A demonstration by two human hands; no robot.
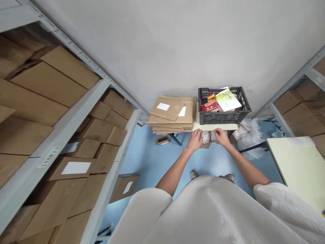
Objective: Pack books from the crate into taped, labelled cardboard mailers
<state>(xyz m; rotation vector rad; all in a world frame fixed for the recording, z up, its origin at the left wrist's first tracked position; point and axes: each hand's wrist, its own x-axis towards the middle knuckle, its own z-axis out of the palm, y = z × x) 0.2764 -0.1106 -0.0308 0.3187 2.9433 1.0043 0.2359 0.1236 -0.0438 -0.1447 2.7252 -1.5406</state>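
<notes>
**Small carton (207,140) held between both hands**

The carton sits between the left hand (195,141) and the right hand (221,137), just below the edge of a pale table (215,127). White tissue (205,137) shows in its open top. Both hands are half open, fingers curved down at the carton's sides; at this distance I cannot tell whether they grip or only touch.

Handling, judged: light, thin card, stiff at the corners, soft in the walls, apt to dent if squeezed. Best hold is flat on both side walls, low down, not by the top edge. Tissue is soft and may slip.

Ahead left of the hands: a stack of cardboard mailers (172,115). Ahead right: a black plastic crate (224,115) of books (228,100). Right of the right hand: crumpled paper (247,135).
</notes>
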